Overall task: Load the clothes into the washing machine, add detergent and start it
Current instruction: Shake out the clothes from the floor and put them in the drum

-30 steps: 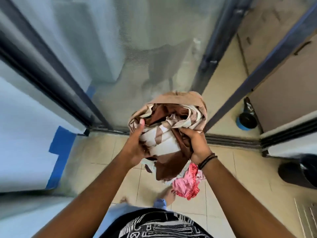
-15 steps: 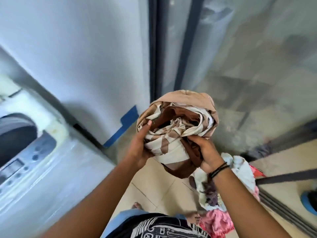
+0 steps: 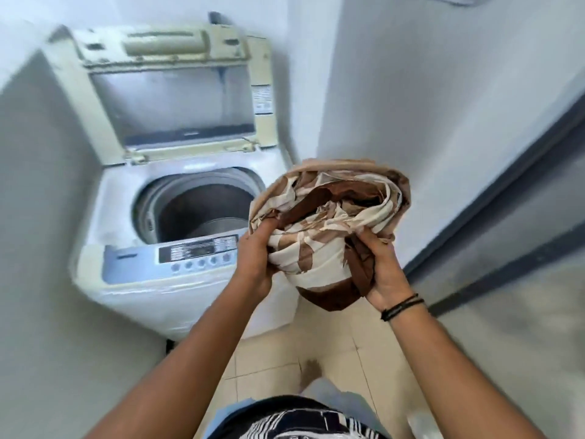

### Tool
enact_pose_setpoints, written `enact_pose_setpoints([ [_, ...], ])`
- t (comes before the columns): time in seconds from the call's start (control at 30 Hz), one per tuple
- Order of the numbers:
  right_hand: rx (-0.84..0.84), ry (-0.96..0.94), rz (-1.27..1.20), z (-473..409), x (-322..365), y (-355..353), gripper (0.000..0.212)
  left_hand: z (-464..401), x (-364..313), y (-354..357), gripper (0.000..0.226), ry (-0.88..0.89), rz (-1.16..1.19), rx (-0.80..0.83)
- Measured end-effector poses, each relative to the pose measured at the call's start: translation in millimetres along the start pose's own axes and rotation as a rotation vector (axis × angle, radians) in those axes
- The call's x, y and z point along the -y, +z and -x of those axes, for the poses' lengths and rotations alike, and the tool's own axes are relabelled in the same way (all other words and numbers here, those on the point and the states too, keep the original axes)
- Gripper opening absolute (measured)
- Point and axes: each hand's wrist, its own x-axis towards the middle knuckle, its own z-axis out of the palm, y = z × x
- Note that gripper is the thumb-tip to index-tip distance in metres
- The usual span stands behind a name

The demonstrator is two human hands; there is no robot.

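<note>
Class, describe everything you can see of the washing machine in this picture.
The washing machine is a white top-loader, its plastic yellowed with age. Its lid stands raised, showing a grey window. The round drum is open and looks empty. A control panel with round buttons runs along the front edge. It stands on the tiled floor in a wall corner; neither hand touches it.

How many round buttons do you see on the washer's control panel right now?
5, in one row along the control panel, under the dark display strip. The left hand covers the panel's right end, so more may be hidden.
</note>
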Motion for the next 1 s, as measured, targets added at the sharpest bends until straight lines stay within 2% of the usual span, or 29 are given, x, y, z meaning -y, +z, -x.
enact_pose_setpoints([
  [0.2, 0.063, -0.091, 0.064, -79.7, -36.9, 62.6, 0.063, -34.0, -47.8, -41.0, 0.040, 0.158, 0.100, -0.175],
  [0.37, 0.102, -0.078, 0.142, -148.0, -47.8, 103.2, 0.063, -78.3, -91.9, -54.4, 0.060, 0.285, 0.091, -0.246],
  [0.5, 0.145, -0.039, 0.322, -202.3, -51.4, 126.0, 0.058, -119.5, -120.8, -61.1, 0.040, 0.376, 0.097, -0.315],
  [0.67, 0.225, 0.077, 0.488, -266.7, -67.4, 141.1, 0.052, -162.9, -148.7, -81.5, 0.033, 0.502, 0.116, -0.407],
  [0.77, 0.277, 0.100, 0.508, -291.6, -82.3, 148.0, 0.055, -181.8, -159.2, -97.5, 0.030, 0.565, 0.091, -0.442],
  [0.87, 0.320, 0.196, 0.492, -309.2, -104.7, 154.1, 0.067, -203.0, -154.3, -114.8, 0.026, 0.539, 0.046, -0.479],
  [1.0, 0.364, 0.360, 0.640, -316.0, -134.4, 147.7, 0.059, -232.3, -122.8, -137.2, 0.021, 0.380, -0.049, -0.573],
])
